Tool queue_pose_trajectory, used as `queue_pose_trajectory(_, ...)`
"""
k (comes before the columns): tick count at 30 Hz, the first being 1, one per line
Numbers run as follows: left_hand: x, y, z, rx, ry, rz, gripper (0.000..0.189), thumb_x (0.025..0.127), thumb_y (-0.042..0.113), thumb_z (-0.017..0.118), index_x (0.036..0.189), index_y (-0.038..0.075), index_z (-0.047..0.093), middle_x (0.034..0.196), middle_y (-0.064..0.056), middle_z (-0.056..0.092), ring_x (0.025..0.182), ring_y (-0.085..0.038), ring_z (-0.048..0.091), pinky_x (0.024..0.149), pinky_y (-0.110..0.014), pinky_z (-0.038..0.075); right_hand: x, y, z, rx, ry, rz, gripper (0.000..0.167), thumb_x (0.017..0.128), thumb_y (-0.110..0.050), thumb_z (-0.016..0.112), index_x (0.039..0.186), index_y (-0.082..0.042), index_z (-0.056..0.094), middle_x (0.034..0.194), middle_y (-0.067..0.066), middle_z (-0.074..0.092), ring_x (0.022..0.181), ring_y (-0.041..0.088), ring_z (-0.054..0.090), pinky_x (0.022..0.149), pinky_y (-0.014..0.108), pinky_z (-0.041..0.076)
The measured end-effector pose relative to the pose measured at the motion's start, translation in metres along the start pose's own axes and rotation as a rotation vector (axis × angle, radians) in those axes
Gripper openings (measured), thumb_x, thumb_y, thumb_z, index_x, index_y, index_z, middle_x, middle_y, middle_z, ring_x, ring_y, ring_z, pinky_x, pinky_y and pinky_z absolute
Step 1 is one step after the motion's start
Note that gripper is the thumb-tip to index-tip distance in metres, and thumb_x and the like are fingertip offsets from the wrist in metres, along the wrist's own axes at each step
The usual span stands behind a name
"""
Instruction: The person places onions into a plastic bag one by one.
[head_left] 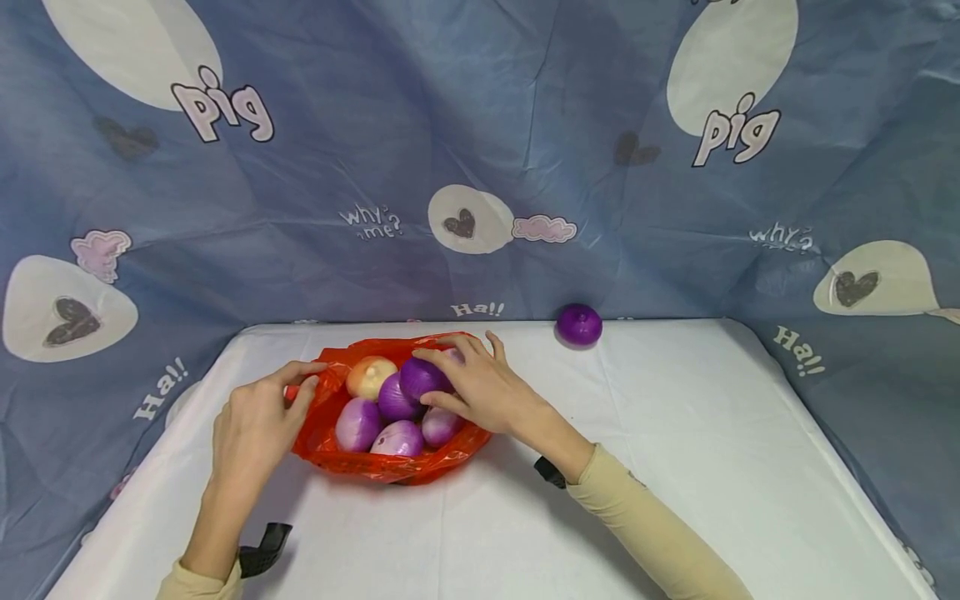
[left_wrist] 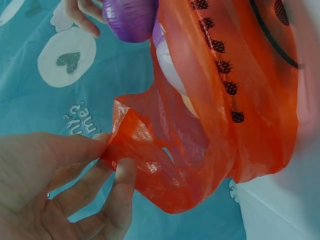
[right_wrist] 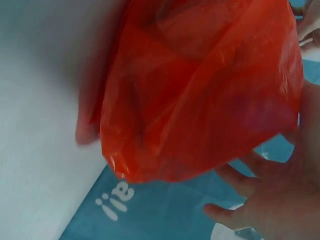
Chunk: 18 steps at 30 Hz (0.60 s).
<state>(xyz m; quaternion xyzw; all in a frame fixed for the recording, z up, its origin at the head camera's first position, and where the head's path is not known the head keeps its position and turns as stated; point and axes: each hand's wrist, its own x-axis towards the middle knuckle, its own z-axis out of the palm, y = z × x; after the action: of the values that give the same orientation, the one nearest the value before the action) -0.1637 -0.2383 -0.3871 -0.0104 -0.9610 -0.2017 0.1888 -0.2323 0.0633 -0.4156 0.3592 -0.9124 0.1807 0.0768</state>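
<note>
A red plastic bag point(head_left: 375, 468) stands on the white table with its mouth spread wide. Inside lie several purple onions point(head_left: 358, 425) and a yellow-orange onion point(head_left: 371, 378). My left hand point(head_left: 255, 421) pinches the bag's left edge between thumb and fingers, pulling a flap outward in the left wrist view. At the bag's right side, my right hand point(head_left: 491, 387) grips a dark purple onion point(head_left: 420, 379) that sits on top of the others. The left wrist view has this onion point(left_wrist: 130, 20) above the bag's rim. Red plastic hides the contents in the right wrist view.
Another dark purple onion point(head_left: 579, 325) lies by the table's back edge, right of the bag. Behind the white table point(head_left: 675, 433) hangs a blue printed cloth point(head_left: 480, 108). Black straps point(head_left: 264, 550) are on both wrists.
</note>
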Motion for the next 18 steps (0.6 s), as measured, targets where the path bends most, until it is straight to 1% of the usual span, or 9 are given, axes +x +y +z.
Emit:
queue_pose_trajectory(3, -0.001, 0.000, 0.001, -0.002, 0.003, 0.002, 0.024, 0.105, 0.023, 0.069, 0.127, 0.019, 0.078, 0.056, -0.001, 0.044, 0.049, -0.018, 0.037, 0.042, -0.031, 0.027, -0.002, 0.008, -0.006, 0.007, 0.024, 0.041, 0.057, 0.109, -0.059, 0.053, 0.160, -0.035, 0.047, 0.162, 0.009, 0.048, 0.154, 0.032, 0.045, 0.127, 0.075, 0.020)
queue_pose_trajectory(8, 0.000, 0.001, 0.001, -0.002, -0.003, 0.002, 0.025, 0.105, 0.023, 0.069, 0.127, 0.018, 0.078, 0.056, -0.001, 0.042, 0.048, -0.018, 0.036, 0.041, -0.031, 0.027, -0.007, 0.032, -0.021, 0.005, 0.103, 0.130, 0.053, 0.112, -0.057, 0.047, 0.158, -0.031, 0.049, 0.161, 0.011, 0.049, 0.154, 0.035, 0.045, 0.126, 0.074, 0.020)
queue_pose_trajectory(11, 0.000, 0.001, 0.001, 0.000, -0.008, -0.006, 0.025, 0.106, 0.024, 0.068, 0.128, 0.019, 0.078, 0.055, -0.001, 0.041, 0.048, -0.018, 0.036, 0.041, -0.031, 0.027, -0.011, 0.048, -0.031, 0.018, 0.138, 0.202, 0.053, 0.112, -0.056, 0.047, 0.158, -0.030, 0.050, 0.161, 0.012, 0.050, 0.153, 0.038, 0.045, 0.126, 0.075, 0.018)
queue_pose_trajectory(13, 0.000, 0.001, 0.001, 0.003, -0.013, -0.009, 0.025, 0.106, 0.025, 0.067, 0.129, 0.019, 0.077, 0.055, -0.001, 0.040, 0.048, -0.018, 0.035, 0.041, -0.031, 0.027, -0.013, 0.060, -0.036, 0.021, 0.160, 0.250, 0.052, 0.112, -0.054, 0.048, 0.157, -0.028, 0.052, 0.160, 0.012, 0.050, 0.154, 0.038, 0.044, 0.126, 0.076, 0.016)
queue_pose_trajectory(15, 0.000, 0.001, 0.001, 0.007, -0.018, -0.011, 0.026, 0.106, 0.025, 0.067, 0.129, 0.019, 0.077, 0.055, 0.000, 0.039, 0.047, -0.018, 0.034, 0.041, -0.030, 0.026, -0.016, 0.074, -0.039, 0.006, 0.181, 0.294, 0.051, 0.112, -0.052, 0.051, 0.155, -0.026, 0.053, 0.160, 0.013, 0.050, 0.154, 0.038, 0.043, 0.126, 0.078, 0.016)
queue_pose_trajectory(18, 0.000, 0.000, 0.001, 0.012, -0.020, -0.008, 0.026, 0.106, 0.025, 0.068, 0.130, 0.019, 0.077, 0.055, 0.000, 0.038, 0.046, -0.018, 0.034, 0.041, -0.030, 0.026, -0.022, 0.094, -0.039, -0.018, 0.197, 0.356, 0.049, 0.111, -0.047, 0.056, 0.153, -0.021, 0.056, 0.159, 0.017, 0.050, 0.151, 0.041, 0.046, 0.124, 0.079, 0.016)
